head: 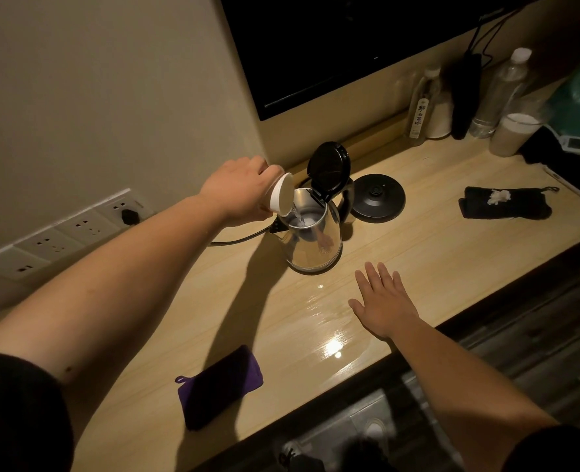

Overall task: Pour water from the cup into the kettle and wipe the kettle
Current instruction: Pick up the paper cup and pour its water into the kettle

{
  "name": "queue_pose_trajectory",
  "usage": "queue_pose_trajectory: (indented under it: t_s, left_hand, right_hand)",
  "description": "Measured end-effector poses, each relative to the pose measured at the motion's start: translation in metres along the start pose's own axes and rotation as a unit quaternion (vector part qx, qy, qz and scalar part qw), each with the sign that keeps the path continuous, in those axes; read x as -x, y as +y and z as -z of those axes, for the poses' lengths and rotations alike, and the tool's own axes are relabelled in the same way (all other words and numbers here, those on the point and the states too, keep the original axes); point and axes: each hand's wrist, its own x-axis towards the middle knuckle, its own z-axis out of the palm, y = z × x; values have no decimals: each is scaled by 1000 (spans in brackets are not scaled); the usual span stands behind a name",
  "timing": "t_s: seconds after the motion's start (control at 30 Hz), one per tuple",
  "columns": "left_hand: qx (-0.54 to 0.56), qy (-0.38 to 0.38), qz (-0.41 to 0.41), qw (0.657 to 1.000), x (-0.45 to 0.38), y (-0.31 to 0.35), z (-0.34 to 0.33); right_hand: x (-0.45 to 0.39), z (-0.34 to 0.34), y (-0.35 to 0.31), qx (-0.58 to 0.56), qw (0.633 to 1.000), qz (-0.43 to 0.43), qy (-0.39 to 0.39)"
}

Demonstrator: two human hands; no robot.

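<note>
A steel kettle (315,240) stands on the wooden counter (434,240) with its black lid (329,168) flipped up. My left hand (241,192) grips a white cup (281,198), tipped over the kettle's mouth, and a thin stream of water runs from it into the kettle. My right hand (383,301) lies flat on the counter in front of the kettle, fingers spread, holding nothing. A folded purple cloth (218,386) lies near the counter's front edge, to the left.
The kettle's black base (378,197) sits just right of it, its cord running to wall sockets (77,229) on the left. A black cloth (506,202) with a white wad lies at right. Bottles (499,93) and a jar stand at the back right under a dark screen (332,46).
</note>
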Motion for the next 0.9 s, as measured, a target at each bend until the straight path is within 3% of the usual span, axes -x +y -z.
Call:
queue_pose_trajectory:
  t_s: [0.2,0.43,0.53,0.63,0.7,0.8,0.9]
  left_hand:
    - [-60,26,-49,997,-2,3,7]
    - [-163,122,-117,972,-1,11,2]
    - [-144,133,-105,975,-1,13,-2]
    - [-3,132,-43,990,1,14,-4]
    - [144,131,37,980,6,14,-8]
    - [348,122,163,915,25,15,-18]
    - [478,133,227,838,59,22,-30]
  right_hand:
    - [0,-1,0,-5,1000,-1,-1]
    - [-3,-4,2,-2,1000,-1,7]
    - [-3,-5,3,-3,1000,0,7]
    - [-4,-6,3,-4,1000,1,5]
    - [-3,-5,3,-6,1000,2,1]
    - [0,2,4,-8,1000,4,-15]
    - [8,19,3,-76,997,3,11]
